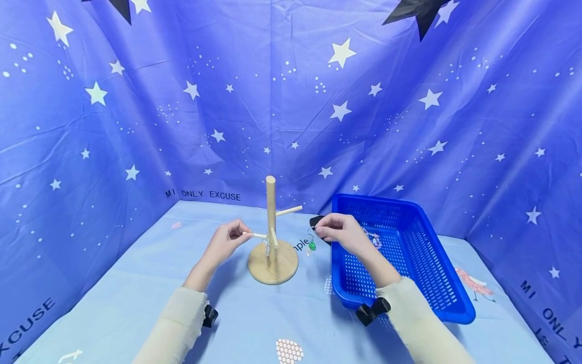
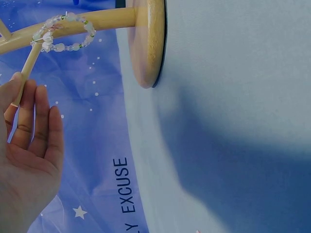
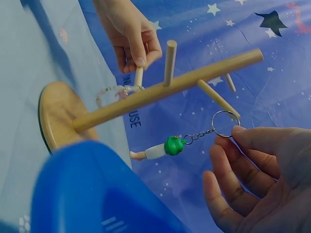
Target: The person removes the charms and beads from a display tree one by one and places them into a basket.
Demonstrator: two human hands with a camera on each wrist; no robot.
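Note:
A wooden stand [image 1: 271, 202] with a round base and several thin pegs stands upright on the table. My left hand [image 1: 226, 239] pinches the end of its left peg [image 2: 29, 65] between thumb and fingers. A beaded bracelet [image 2: 60, 47] of pale beads hangs on that peg, close to the post. To the right of the stand, my right hand [image 1: 344, 232] pinches the metal ring of a keychain [image 3: 174, 145]. A short chain and a green and white figure dangle from the ring, which overlaps a peg tip in the right wrist view.
A blue plastic basket [image 1: 464, 298] stands at the right, under my right forearm. Inside it lie small beaded items [image 1: 375, 238], partly hidden by the right wrist. A blue curtain [image 1: 254, 101] with stars hangs behind the table [image 1: 245, 323], which has a light blue cloth.

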